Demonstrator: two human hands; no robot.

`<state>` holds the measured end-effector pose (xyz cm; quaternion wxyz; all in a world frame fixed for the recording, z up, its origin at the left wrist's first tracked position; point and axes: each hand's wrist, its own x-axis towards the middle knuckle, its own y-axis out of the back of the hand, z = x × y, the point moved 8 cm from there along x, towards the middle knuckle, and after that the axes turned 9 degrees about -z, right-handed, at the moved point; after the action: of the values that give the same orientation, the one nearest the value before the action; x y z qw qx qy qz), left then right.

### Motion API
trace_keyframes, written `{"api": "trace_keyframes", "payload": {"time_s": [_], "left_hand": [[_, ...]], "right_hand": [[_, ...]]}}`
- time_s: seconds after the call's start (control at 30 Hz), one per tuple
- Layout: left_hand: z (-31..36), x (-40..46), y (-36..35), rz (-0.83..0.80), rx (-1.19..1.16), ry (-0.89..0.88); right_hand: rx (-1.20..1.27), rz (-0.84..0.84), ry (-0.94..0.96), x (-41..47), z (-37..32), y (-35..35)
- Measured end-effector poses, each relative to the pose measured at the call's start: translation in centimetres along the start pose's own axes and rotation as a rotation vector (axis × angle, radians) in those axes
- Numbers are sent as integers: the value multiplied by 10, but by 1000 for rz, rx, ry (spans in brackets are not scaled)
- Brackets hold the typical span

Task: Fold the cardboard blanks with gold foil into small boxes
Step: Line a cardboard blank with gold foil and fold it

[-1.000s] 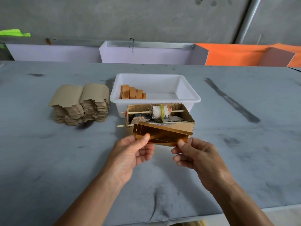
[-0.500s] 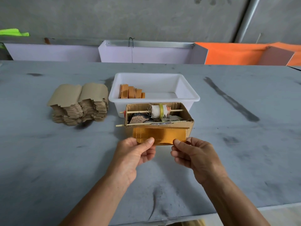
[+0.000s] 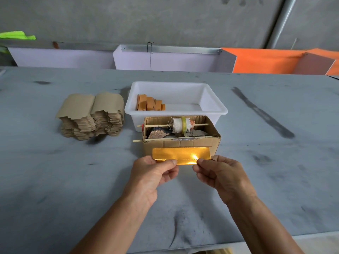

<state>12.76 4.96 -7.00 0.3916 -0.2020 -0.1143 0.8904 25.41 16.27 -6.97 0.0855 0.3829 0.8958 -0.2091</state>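
At a grey worktable (image 3: 73, 180), a white plastic tub (image 3: 216, 107) at upper centre holds a few finished boxes. Below it, left hand (image 3: 152, 173) and right hand (image 3: 220, 173) pinch the ends of a gold-foil cardboard blank (image 3: 180, 155). Tilted and part-open a second ago, it now faces the camera flattened, suggesting creases being set.

I see my left hand (image 3: 152, 176) and right hand (image 3: 222, 176) bare, forearms uncovered, no sleeves, rings or watch.

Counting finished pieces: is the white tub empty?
No, the white tub holds a few orange folded pieces standing against its left end.
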Motion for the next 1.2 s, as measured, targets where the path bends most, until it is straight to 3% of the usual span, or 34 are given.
{"api": "trace_keyframes", "payload": {"time_s": [0.17,0.33,0.57,0.77,1.03,1.2], "left_hand": [[0,-1,5,57,-17,-40],[9,-5,7,109,70,-204],[8,-7,9,122,6,-262],[-4,-5,2,92,43,-201],[7,-12,-5,87,60,-368],[5,-12,3,63,70,-360]], "right_hand": [[-33,17,52,0,-1,-1],[-70,67,195,-3,-7,-1],[170,18,288,-7,-5,-4],[217,-25,264,-7,5,-9],[215,-35,189,-5,21,-23],[254,-77,146,-3,25,-22]]}}
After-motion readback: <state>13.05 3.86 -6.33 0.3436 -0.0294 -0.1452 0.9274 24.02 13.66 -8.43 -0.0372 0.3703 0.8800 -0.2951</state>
